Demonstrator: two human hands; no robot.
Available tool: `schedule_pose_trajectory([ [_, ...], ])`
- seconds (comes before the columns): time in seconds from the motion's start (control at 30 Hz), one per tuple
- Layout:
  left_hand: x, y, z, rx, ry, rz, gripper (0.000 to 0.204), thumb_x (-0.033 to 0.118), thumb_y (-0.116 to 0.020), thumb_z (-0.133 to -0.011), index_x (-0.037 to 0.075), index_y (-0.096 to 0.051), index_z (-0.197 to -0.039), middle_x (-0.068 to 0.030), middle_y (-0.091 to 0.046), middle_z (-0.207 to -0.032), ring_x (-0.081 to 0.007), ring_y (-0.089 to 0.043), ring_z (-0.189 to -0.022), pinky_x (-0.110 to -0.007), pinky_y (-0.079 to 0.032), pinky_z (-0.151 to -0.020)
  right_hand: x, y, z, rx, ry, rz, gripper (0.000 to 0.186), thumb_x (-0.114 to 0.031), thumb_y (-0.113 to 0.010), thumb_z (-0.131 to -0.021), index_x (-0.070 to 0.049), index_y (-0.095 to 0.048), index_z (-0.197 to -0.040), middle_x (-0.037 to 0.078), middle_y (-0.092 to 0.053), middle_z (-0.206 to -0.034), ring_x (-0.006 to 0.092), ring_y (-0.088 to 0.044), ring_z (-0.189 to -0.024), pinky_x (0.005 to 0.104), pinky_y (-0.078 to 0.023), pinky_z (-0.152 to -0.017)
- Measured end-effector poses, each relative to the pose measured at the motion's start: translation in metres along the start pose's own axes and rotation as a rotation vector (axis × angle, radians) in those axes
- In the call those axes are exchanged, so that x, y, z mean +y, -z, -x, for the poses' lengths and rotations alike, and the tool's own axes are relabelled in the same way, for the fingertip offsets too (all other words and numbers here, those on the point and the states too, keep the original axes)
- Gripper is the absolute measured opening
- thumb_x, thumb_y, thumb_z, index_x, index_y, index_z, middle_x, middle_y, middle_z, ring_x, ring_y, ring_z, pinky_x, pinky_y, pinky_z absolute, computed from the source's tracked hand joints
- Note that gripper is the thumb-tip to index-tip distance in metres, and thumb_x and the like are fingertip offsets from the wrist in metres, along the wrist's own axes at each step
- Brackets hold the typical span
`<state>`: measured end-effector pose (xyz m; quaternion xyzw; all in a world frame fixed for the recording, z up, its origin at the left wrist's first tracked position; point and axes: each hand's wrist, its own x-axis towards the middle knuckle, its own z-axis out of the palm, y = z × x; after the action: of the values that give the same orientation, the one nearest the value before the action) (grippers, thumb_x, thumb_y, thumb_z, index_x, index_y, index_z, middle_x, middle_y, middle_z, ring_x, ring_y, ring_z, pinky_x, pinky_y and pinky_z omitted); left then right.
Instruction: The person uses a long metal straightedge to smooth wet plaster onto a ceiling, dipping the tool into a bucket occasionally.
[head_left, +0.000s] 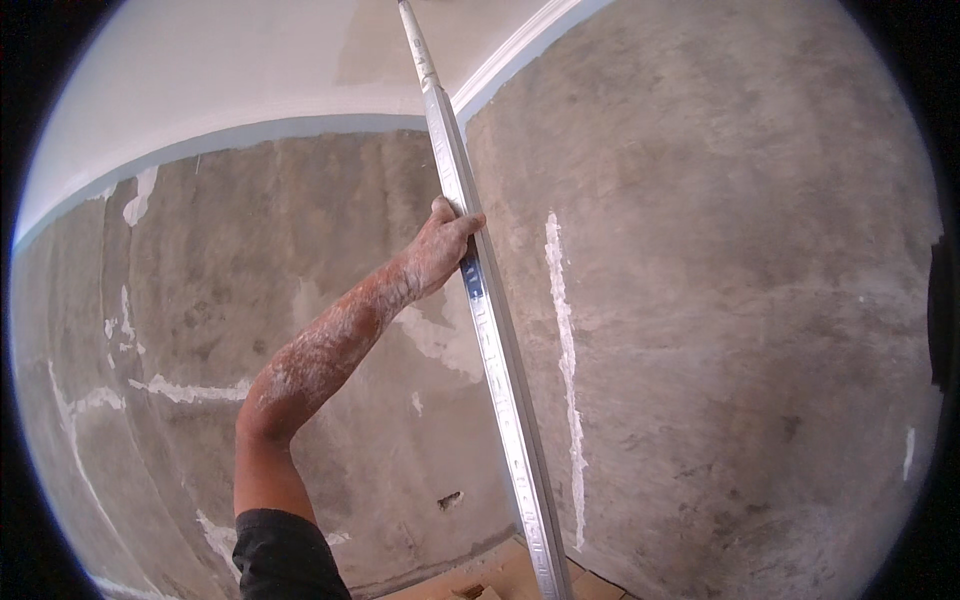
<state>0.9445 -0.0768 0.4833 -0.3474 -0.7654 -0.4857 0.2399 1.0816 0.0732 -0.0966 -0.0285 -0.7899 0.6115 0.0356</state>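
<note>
My left hand (445, 247), dusted with white powder along the forearm, is closed around a long silvery aluminium straightedge (505, 390). The bar leans slightly, running from near the ceiling down to the lower edge of the view. A blue label shows on it just below my fingers. Above my grip, the bar meets a narrower, whitish, stained length (418, 45) that reaches the top of the view. Behind the bar, two bare grey plastered walls meet in a corner. My right hand does not appear.
The left wall (230, 290) bears white filler patches and a small hole (450, 500) low down. On the right wall (720, 280) runs a near-vertical white filler strip (565, 370). White moulding (515, 50) edges the ceiling. Brown sheeting (450, 582) covers the floor below.
</note>
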Motion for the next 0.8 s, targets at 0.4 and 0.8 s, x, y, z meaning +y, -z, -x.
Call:
schedule_pose_trajectory([
  [0.4, 0.024, -0.010, 0.026, -0.119, -0.055, 0.008, 0.050, 0.028, -0.046, -0.097, -0.003, -0.023, -0.129, -0.0185, -0.042, -0.114, -0.0223, -0.048, -0.110, -0.038, -0.043, -0.097, 0.086, -0.038, 0.010, 0.170, -0.114, 0.334, 0.080, -0.057, -0.062, -0.080, 0.001, -0.045, -0.132, 0.024, -0.060, -0.114, 0.0421, -0.058, -0.103, 0.0478, -0.048, -0.084],
  [0.8, -0.060, 0.042, -0.039, 0.057, 0.006, 0.055, 0.050, 0.028, -0.050, -0.094, -0.007, -0.031, -0.125, -0.0172, -0.046, -0.107, -0.0225, -0.051, -0.102, -0.039, -0.044, -0.093, -0.033, -0.028, -0.040, 0.015, 0.151, 0.029, 0.037, -0.028, -0.063, -0.087, 0.001, -0.053, -0.108, 0.019, -0.063, -0.080, 0.0269, -0.065, -0.073, 0.0387, -0.049, -0.062],
])
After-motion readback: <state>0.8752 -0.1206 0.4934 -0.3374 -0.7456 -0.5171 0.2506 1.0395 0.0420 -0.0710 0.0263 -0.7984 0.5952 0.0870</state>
